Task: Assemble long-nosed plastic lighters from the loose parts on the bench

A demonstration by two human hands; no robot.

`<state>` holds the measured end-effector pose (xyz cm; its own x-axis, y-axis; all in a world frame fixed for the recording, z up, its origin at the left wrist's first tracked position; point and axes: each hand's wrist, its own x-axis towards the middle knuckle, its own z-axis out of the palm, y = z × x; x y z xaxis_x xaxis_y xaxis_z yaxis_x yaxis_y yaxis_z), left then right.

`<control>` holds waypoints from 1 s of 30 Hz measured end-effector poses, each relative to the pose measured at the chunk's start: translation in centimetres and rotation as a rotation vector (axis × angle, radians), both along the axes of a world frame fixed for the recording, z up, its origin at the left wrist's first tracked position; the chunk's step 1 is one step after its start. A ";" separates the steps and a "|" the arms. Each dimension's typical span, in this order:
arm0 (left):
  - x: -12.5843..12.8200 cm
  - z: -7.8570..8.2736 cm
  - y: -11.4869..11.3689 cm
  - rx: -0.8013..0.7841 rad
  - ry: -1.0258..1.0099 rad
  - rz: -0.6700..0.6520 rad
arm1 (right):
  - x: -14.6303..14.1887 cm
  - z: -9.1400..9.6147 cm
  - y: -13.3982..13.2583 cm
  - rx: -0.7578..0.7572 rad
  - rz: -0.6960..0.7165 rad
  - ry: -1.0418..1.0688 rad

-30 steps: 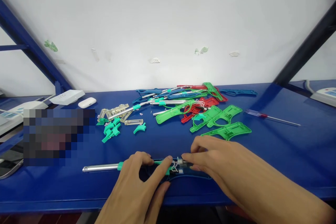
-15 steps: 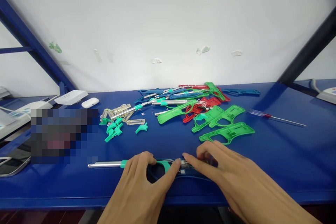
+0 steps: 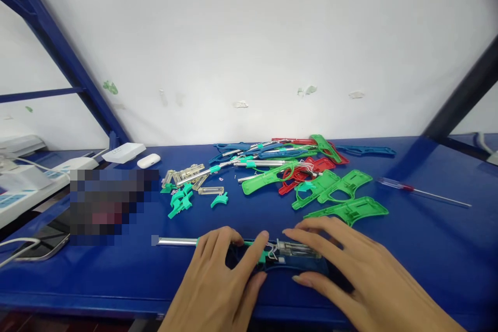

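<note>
Right hand (image 3: 350, 270) rightward, green shells (image 3: 346, 210) beyond

White wall (image 3: 249, 36) — blue table (image 3: 428, 249)

Table (image 3: 428, 249): blue painted surface, smooth, slight sheen. Green shells (image 3: 346, 210): translucent plastic, glossy. Blue shell (image 3: 295, 265): same glossy plastic. Tube (image 3: 175, 241): polished metal. Screwdriver (image 3: 422, 192): clear plastic handle, bare metal shaft. Earbud case (image 3: 148, 161): glossy white plastic. Wall (image 3: 249, 36): matt white.
</note>
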<state>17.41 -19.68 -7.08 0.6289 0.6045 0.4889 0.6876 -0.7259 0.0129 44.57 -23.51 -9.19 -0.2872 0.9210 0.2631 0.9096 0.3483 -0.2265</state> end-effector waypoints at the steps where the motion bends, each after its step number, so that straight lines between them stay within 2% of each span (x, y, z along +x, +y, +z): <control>1: -0.1 0.0 0.1 0.013 -0.009 0.008 | 0.0 0.0 0.1 -0.019 -0.006 0.014; 4: -0.8 0.4 1.0 0.041 -0.058 0.065 | -0.2 0.4 0.2 -0.047 -0.032 0.075; 7: -2.0 1.6 3.4 0.063 -0.138 0.154 | -0.5 1.2 0.1 -0.063 -0.027 0.130; 10: -3.0 2.7 6.1 0.031 -0.042 0.295 | -0.7 1.6 0.1 -0.041 -0.012 0.146; 15: -4.7 3.3 8.5 -0.038 0.078 0.373 | -0.8 1.9 0.2 0.009 0.002 0.122; 21: -9.2 5.5 11.0 -0.098 0.204 0.503 | -0.9 1.7 0.2 0.061 -0.019 0.064; 25: -11.0 7.5 11.9 -0.223 0.238 0.603 | -0.7 1.2 0.3 0.172 -0.007 0.027; 30: -10.6 9.0 11.3 -0.334 0.167 0.625 | -0.4 1.2 1.1 0.329 0.063 0.030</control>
<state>6.77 -8.33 1.94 0.1671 0.9755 0.1432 0.9848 -0.1723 0.0241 44.19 -22.43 -7.94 -0.3281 0.7663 0.5524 0.8788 0.4621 -0.1191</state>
